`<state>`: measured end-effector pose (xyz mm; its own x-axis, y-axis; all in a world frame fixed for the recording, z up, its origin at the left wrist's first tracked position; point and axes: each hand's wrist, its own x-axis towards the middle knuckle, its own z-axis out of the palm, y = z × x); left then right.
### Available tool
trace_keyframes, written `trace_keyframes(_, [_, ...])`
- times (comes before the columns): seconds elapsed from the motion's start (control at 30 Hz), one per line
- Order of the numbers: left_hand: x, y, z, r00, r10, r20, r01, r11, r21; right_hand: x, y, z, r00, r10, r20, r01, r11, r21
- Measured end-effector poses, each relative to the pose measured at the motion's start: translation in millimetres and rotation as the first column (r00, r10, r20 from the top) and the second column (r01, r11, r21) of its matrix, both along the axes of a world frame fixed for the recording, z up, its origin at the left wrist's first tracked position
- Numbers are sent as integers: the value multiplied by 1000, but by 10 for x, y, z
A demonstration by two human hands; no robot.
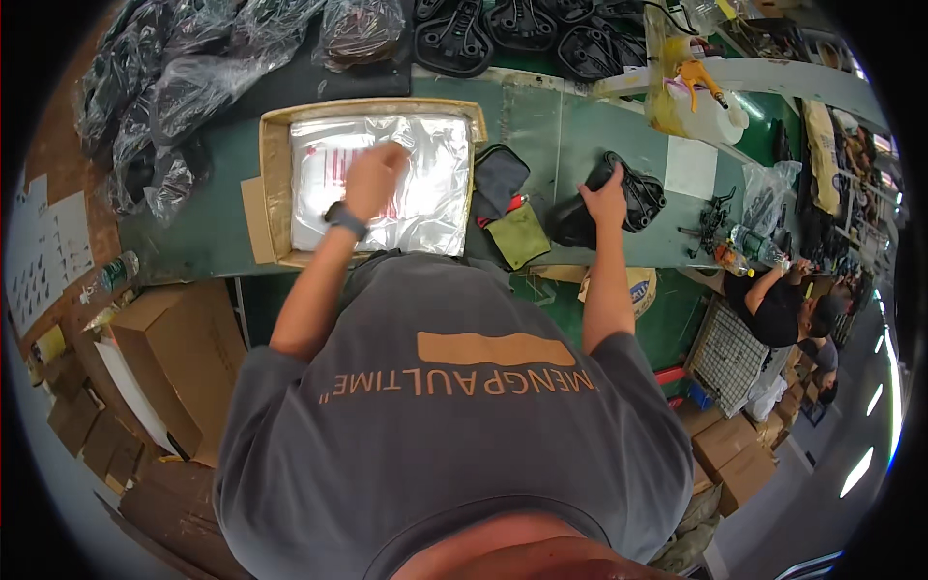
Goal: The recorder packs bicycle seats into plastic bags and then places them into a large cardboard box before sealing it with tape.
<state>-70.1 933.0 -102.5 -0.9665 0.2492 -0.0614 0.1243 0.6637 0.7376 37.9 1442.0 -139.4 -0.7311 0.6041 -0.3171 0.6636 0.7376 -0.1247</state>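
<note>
A cardboard box (274, 217) on the green workbench holds a stack of clear plastic bags (435, 188) with red print. My left hand (377, 179), a dark watch on its wrist, is over these bags; motion smears its fingers, so I cannot tell whether it grips one. To the right, my right hand (606, 200) is closed on a black bicycle saddle (642, 198), whose underside with its rails partly shows. The hand and forearm hide some of the saddle.
Bagged saddles (208, 92) are heaped at the back left, and several bare saddles (454, 43) lie along the back. Between the box and my right hand are a dark pouch (501, 179) and a green cloth (519, 237). A person (773, 309) works at far right.
</note>
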Motion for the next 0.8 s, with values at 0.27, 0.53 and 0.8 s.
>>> trace_keyframes(0.27, [616,625,-1137,952,-188,243,206,977,-51,1709,-909,663,928,-200,-313,157,975,-156])
trace_keyframes(0.53, [721,255,-1240,929,-114,353,-19,936,352,2012,-1791,192,767,-626,143,409,304,-860])
trace_keyframes(0.8, [906,-174,-710,865,0,501,-284,824,490,1537,-2312,715,881,-471,36,67,50,-997])
